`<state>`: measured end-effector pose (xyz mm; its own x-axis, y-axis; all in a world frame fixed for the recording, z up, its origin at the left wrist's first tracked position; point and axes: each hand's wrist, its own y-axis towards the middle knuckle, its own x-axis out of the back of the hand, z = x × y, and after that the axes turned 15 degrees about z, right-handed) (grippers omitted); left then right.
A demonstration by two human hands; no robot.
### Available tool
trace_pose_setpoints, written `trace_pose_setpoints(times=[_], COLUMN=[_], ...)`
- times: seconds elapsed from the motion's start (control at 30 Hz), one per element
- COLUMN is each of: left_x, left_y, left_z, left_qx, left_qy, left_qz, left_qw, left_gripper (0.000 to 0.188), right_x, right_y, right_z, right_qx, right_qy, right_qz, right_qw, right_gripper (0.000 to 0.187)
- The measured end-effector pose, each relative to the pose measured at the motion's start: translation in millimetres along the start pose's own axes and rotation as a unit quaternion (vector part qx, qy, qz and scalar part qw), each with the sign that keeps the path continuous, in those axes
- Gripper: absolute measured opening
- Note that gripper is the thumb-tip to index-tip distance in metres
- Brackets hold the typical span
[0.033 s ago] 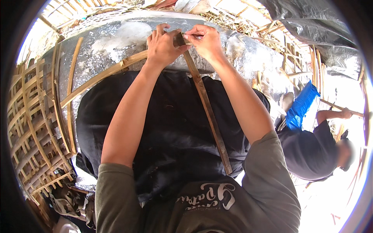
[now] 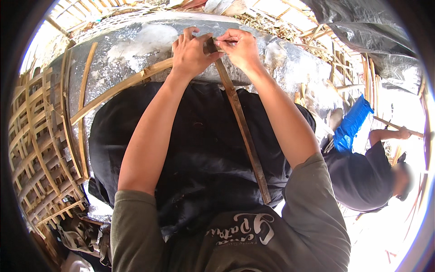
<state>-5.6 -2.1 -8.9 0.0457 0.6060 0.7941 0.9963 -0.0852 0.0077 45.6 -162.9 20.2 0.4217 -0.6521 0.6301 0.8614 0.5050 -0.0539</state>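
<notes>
A long, narrow bamboo strip [image 2: 244, 129] slants across the black cloth over my lap, its lower end against my shirt. At its far end, my left hand [image 2: 192, 52] closes thumb and fingers around the strip. Right beside it, my right hand [image 2: 239, 49] pinches thumb and forefinger together at that same end. Whatever small thing sits between those fingertips is too small to make out. A second, lighter bamboo strip [image 2: 122, 89] runs from behind my left wrist toward the lower left; its near-hand end is hidden.
A woven bamboo lattice [image 2: 34, 149] stands at the left, with loose strips [image 2: 86, 81] beside it. Beyond my hands lies a grey, worn surface [image 2: 149, 41]. Another person [image 2: 362, 174] in dark clothing is at the right, near a blue plastic bag [image 2: 352, 124].
</notes>
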Motion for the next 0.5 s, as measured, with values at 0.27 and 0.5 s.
trace_pose_setpoints(times=[0.27,0.5], left_x=[0.7,2.2], left_y=[4.4,4.7], left_z=[3.1,2.3], left_qx=[0.007,0.005], left_qy=[0.012,0.003], left_qz=[-0.006,-0.003], left_qw=[1.0,1.0], left_gripper=[0.066,0.066], right_x=[-1.2,-3.5], right_y=[3.4,-0.3], right_z=[15.4,20.1], right_qx=[-0.028,0.003], right_qy=[-0.002,-0.046], right_qz=[0.012,-0.021], right_qw=[1.0,0.999], right_gripper=[0.003,0.006])
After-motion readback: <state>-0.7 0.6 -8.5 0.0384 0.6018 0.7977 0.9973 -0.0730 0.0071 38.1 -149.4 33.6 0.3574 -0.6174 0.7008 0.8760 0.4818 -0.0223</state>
